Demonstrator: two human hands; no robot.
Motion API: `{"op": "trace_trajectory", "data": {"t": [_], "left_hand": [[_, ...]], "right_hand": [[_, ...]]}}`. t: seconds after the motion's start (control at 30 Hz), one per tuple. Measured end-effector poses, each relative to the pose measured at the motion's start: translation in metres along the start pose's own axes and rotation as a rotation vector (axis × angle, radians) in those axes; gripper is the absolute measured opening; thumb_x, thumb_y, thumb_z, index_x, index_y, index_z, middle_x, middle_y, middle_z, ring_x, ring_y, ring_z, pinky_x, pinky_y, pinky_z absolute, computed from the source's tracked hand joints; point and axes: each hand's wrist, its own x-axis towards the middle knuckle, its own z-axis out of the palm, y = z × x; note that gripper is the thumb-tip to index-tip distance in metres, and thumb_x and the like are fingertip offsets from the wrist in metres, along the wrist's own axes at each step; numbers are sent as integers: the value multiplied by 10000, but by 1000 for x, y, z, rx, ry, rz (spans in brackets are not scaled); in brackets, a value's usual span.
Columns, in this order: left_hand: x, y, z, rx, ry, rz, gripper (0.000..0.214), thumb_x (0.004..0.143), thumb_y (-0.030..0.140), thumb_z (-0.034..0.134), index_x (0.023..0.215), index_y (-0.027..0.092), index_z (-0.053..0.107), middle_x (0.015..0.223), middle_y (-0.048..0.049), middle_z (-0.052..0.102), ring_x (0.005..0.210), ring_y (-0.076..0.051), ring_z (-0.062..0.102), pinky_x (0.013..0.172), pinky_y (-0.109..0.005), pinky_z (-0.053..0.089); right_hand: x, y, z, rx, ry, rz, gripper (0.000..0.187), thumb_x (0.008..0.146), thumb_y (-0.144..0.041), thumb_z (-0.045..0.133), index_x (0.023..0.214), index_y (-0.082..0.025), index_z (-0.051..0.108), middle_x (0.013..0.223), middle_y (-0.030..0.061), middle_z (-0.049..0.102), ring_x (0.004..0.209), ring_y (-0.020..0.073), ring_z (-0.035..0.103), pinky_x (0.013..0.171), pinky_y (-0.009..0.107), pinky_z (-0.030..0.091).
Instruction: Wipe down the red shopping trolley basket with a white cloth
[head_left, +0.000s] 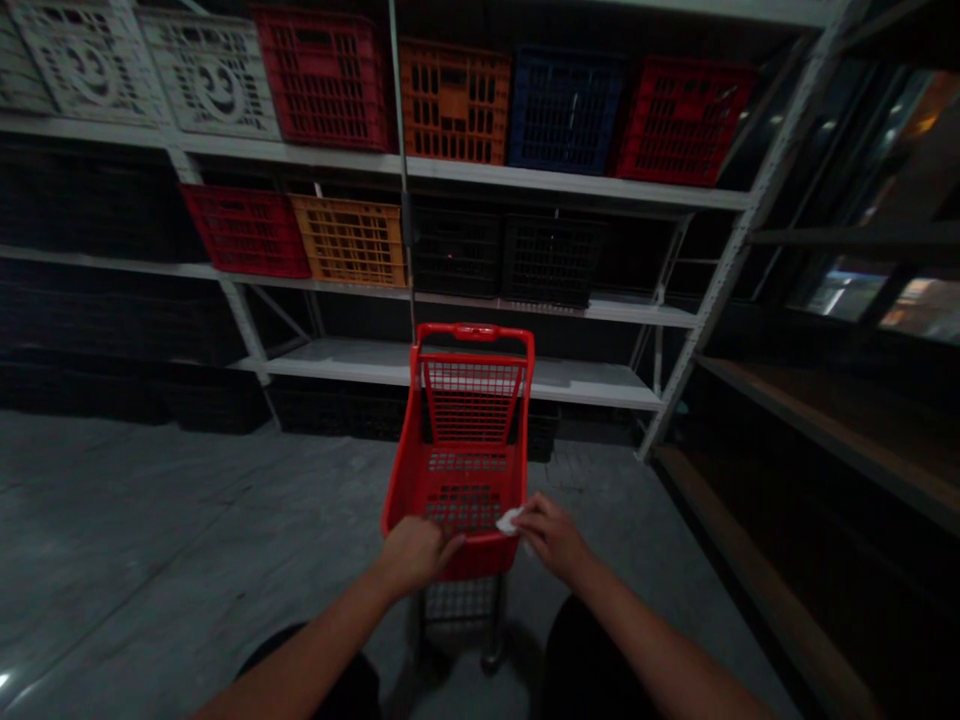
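Observation:
A small red shopping cart [450,470] stands on the grey floor right in front of me, its red handle loop raised at the far end. My left hand [411,556] is curled over the cart's near rim. My right hand [551,535] rests at the rim's right corner, its fingers pinched on a small white piece [509,520], perhaps paper or cloth. The cart's mesh basket looks empty inside. My knees show dark at the bottom edge.
White metal shelves [465,175] run along the back wall with white, red, orange, blue and black plastic crates [454,100]. A dark wooden rack [825,430] stands on the right. Grey concrete floor [165,540] spreads out to the left.

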Motion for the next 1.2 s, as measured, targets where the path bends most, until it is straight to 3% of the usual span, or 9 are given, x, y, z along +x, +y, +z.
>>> {"op": "trace_trajectory", "data": {"t": [0.1,0.3,0.43,0.63,0.73,0.87,0.97,1.07,1.2], "left_hand": [[-1,-6,5,-6,-1,34,647,853,509,96,701,165,622,671,-95,661,641,-175,614,606,-283,386],[-4,-10,3,1,3,44,637,848,517,111,694,172,623,668,-92,657,644,-179,609,608,-291,381],[-9,-18,3,-24,16,32,640,849,509,113,694,171,633,672,-96,658,642,-175,603,611,-291,376],[-21,-34,4,-46,4,103,608,848,517,148,689,181,629,669,-87,656,658,-168,594,655,-296,384],[-29,-32,3,-34,-7,123,594,850,510,160,702,178,630,675,-94,654,670,-180,595,663,-307,391],[-36,-24,3,-10,-11,130,583,849,514,171,715,179,630,679,-91,652,676,-188,595,673,-314,399],[-37,-26,3,-36,-5,148,591,855,502,157,703,180,629,675,-84,650,667,-175,590,684,-304,398],[-33,-35,1,-43,14,102,616,862,486,135,676,167,627,670,-93,649,670,-171,585,696,-303,395],[-21,-35,-5,-23,103,3,613,872,452,138,691,147,637,686,-107,653,701,-174,586,780,-338,376]], "right_hand": [[21,24,4,-31,-53,-33,179,805,-185,513,893,-224,664,809,29,519,743,124,519,656,242,446],[81,64,4,-131,212,111,173,791,-189,505,771,-180,677,707,14,490,675,123,493,626,240,428],[58,37,19,-110,284,158,173,796,-178,487,771,-182,658,730,20,486,696,136,494,643,256,432],[-6,-18,40,-10,67,80,185,820,-151,469,902,-210,624,823,32,493,753,133,507,672,248,444],[14,-3,30,-49,32,20,192,824,-149,455,897,-200,625,825,34,480,746,126,500,666,239,440],[70,44,8,-162,199,98,163,785,-148,489,739,-173,643,713,12,446,662,124,470,618,241,424],[88,61,5,-185,281,171,156,758,-137,501,693,-163,641,689,5,433,636,124,464,604,241,422],[75,48,17,-182,328,199,173,763,-120,479,725,-170,640,725,16,447,665,131,475,625,246,427],[39,2,44,-103,286,196,200,782,-98,458,781,-195,633,788,25,463,713,134,493,665,247,437]]}}
